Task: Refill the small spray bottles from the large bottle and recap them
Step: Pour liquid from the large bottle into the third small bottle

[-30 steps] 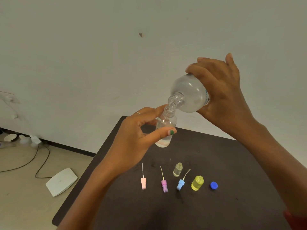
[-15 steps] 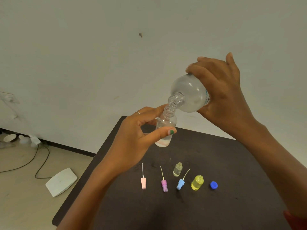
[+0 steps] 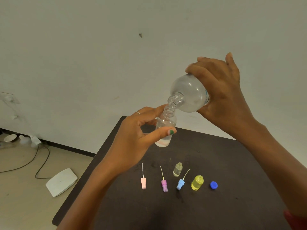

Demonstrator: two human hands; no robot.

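- No shift is seen against the earlier frames: the large bottle (image 3: 189,93) is still tilted, mouth down, onto the open neck of the small clear bottle (image 3: 165,125), both held above the far part of the dark table (image 3: 232,163).
- The small bottle is pinched between thumb and fingers of the left hand (image 3: 137,138); the large bottle's body is gripped by the curled right hand (image 3: 221,90).
- Near the table's middle lie three sprayer caps, pink (image 3: 143,182), purple (image 3: 164,185) and light blue (image 3: 180,184), beside a tiny clear bottle (image 3: 177,170), a yellow bottle (image 3: 197,183) and a round blue cap (image 3: 214,185).
- Bare matte tabletop lies on the right and near sides; the left edge drops to the floor.
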